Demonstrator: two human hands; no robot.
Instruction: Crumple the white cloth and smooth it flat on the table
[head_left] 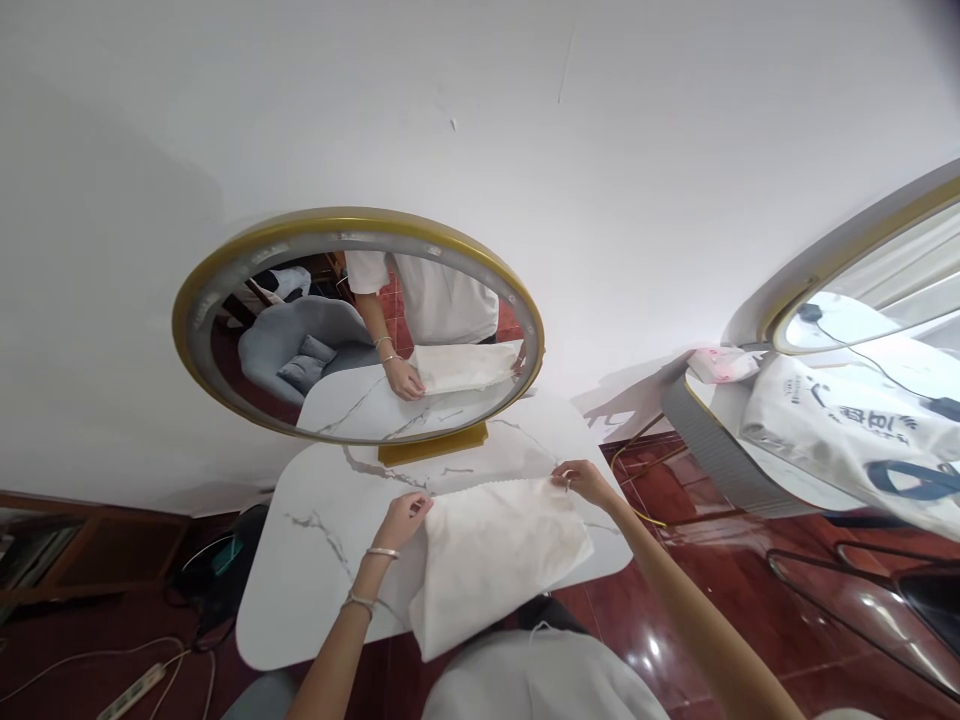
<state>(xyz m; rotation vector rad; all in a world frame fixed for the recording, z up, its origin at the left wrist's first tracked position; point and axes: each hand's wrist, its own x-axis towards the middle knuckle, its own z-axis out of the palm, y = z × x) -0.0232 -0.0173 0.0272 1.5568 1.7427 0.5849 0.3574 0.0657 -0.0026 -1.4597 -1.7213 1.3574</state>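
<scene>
A white cloth bag [491, 550] lies on the white marble tabletop [330, 520], its near end hanging over the front edge. My left hand [403, 520] pinches the bag's far left corner, fingers closed on the fabric. My right hand [583, 481] grips the far right corner in the same way. Both wrists rest low over the table, and the left one wears two bracelets. The bag's top edge is stretched straight between the two hands.
A round gold-framed mirror [358, 325] stands at the table's back and reflects the hands and bag. A second table [757, 470] at right carries a printed tote bag [847, 425]. A power strip [135, 690] and cables lie on the red floor at left.
</scene>
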